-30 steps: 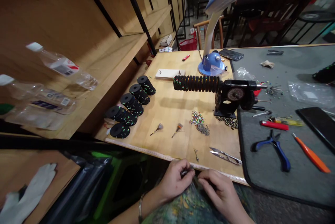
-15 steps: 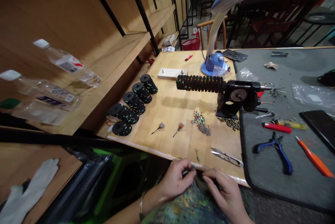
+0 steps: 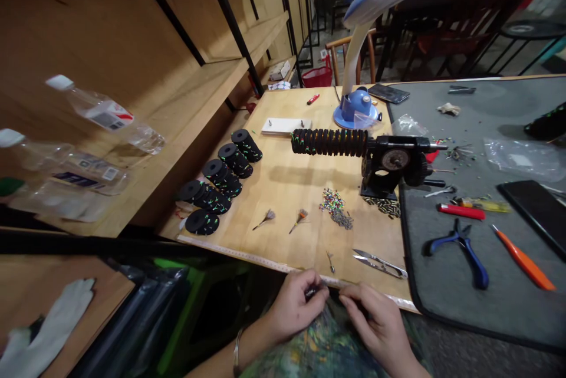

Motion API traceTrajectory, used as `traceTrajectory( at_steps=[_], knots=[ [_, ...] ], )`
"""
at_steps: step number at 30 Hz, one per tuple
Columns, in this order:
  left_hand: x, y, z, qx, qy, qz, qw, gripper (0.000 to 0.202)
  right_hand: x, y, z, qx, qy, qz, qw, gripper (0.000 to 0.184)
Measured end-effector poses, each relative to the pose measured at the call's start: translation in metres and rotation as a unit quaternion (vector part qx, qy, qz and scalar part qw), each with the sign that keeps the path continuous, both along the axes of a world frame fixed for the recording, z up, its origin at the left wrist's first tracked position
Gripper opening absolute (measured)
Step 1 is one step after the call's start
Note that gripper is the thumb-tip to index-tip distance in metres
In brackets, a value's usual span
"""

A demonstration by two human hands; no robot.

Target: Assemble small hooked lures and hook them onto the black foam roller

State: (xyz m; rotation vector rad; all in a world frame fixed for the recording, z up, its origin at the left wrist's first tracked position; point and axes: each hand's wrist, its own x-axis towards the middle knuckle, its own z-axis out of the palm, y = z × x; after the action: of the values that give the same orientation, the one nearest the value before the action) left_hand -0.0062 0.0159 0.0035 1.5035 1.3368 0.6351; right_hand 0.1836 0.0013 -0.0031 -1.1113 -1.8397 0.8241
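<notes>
My left hand (image 3: 295,302) is curled at the table's front edge, with a small dark, shiny object partly showing between thumb and fingers. What it is I cannot make out. Just to its right, my right hand (image 3: 375,320) has thumb and index finger pinched together; anything between them is too fine to see. Beyond the hands lie a small metal piece with thin wires (image 3: 331,262) and a pair of thread snips (image 3: 380,263). Farther back are a pile of coloured beads (image 3: 331,200), small grey metal pieces (image 3: 342,220) and two little wire bundles (image 3: 264,219).
Black foam spools (image 3: 202,222) line the table's left side. A black winding device (image 3: 384,160) carries a row of black discs (image 3: 329,142). A blue lamp (image 3: 356,108) stands behind. Blue pliers (image 3: 460,251) and an orange tool (image 3: 524,259) lie on the grey mat (image 3: 499,319).
The whole view has shifted slightly, so the table things sit a little farther left. Both hands keep nearly the same pose and place.
</notes>
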Motion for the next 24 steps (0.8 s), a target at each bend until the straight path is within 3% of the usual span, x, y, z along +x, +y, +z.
traceTrajectory(
  at_steps=[13,18,24],
  knots=[
    [0.002,0.003,0.013,-0.003,0.022,-0.028,0.999,0.022,-0.003,0.002,-0.003,0.009,-0.055,0.009,0.998,0.016],
    [0.001,0.003,0.014,-0.002,0.011,-0.054,0.998,0.022,-0.005,0.002,-0.003,-0.039,-0.024,0.02,0.999,0.012],
    [0.002,0.004,0.018,-0.019,-0.023,-0.066,0.997,0.021,-0.005,0.002,-0.006,-0.102,0.009,0.034,0.994,0.02]
  ],
)
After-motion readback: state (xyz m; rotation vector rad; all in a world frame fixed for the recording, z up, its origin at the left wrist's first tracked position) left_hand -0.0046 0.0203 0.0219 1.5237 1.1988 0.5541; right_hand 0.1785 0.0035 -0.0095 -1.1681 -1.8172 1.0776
